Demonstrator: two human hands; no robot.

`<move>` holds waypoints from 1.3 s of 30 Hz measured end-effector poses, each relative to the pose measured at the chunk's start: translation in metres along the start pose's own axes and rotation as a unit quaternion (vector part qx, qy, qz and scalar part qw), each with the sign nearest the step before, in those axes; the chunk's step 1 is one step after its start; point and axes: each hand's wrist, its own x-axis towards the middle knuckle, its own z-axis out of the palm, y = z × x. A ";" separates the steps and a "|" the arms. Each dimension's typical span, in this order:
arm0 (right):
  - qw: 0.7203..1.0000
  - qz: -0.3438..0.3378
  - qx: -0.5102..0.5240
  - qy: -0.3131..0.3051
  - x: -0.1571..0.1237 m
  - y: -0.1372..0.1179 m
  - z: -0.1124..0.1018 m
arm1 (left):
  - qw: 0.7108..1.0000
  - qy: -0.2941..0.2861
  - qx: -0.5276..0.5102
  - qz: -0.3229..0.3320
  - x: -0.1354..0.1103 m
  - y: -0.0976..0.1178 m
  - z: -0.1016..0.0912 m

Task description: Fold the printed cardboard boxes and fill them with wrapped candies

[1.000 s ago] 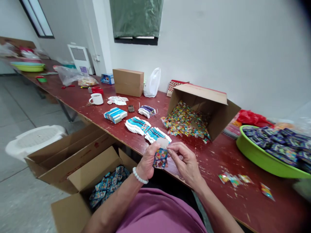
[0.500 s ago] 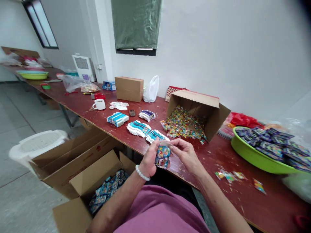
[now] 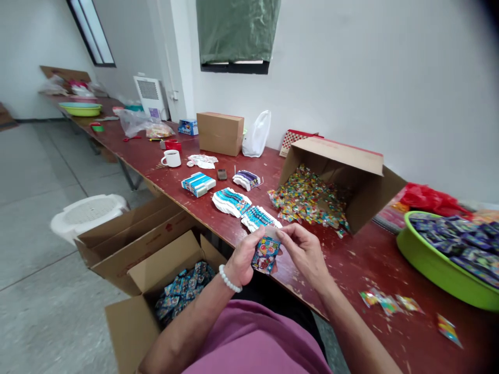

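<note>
A small blue printed carton [image 3: 266,255] with a colourful cartoon pattern sits in my left hand [image 3: 245,258], whose fingers wrap round it. The thumb and fingers of my right hand [image 3: 303,249] pinch the pale flap at the carton's upper end. Just beyond my hands, fanned stacks of flat blue-and-white cartons [image 3: 231,202] lie on the red table [image 3: 202,215]. Left of my body, an open cardboard box [image 3: 134,327] holds many blue packed cartons [image 3: 185,291].
A tipped cardboard box [image 3: 374,195] spills small wrapped candies [image 3: 312,200]. At right stands a green basin [image 3: 436,275] of dark packets, with several loose candy packets [image 3: 390,305] nearby. A white mug [image 3: 171,158] is further left; a white stool [image 3: 89,214] stands on the floor.
The view has turned slightly left, so the surroundings sit further right in the picture. Both hands stay on the carton, the right still at its upper flap.
</note>
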 end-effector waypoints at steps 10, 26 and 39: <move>0.998 0.041 0.048 0.024 0.003 0.003 -0.002 | 0.999 0.049 0.023 0.000 0.019 -0.010 0.004; 0.998 -0.025 0.058 -0.002 0.006 0.001 -0.014 | 0.997 -0.012 -0.035 -0.069 0.017 0.007 0.017; 1.000 0.002 0.005 -0.021 -0.006 -0.010 -0.018 | 0.993 0.012 0.099 0.062 0.007 0.009 0.023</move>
